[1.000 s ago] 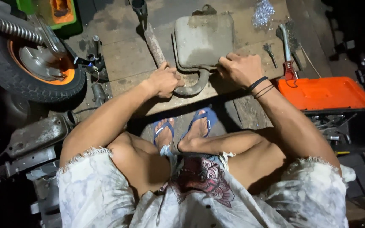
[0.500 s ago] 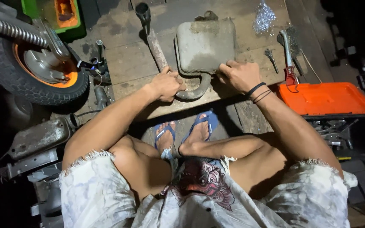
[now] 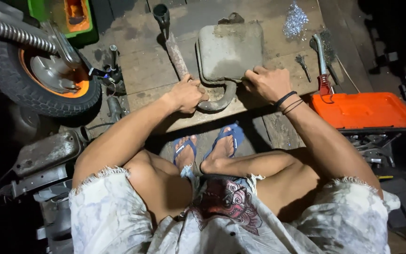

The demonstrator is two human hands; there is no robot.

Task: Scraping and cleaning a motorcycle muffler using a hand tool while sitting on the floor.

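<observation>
We hold a dusty motorcycle exhaust on the wooden floor.

Our left hand (image 3: 187, 95) is closed around the rusty pipe (image 3: 176, 55) just above its bend, while our right hand (image 3: 268, 83) lies on the lower right corner of the grey muffler body (image 3: 230, 51), fingers curled over its edge. The exhaust rests flat on the planks (image 3: 142, 70), between the wheel (image 3: 34, 77) and the orange toolbox lid (image 3: 365, 109). We judge a firm grip near the bend and steady pressure on the body keep it from rolling.
</observation>
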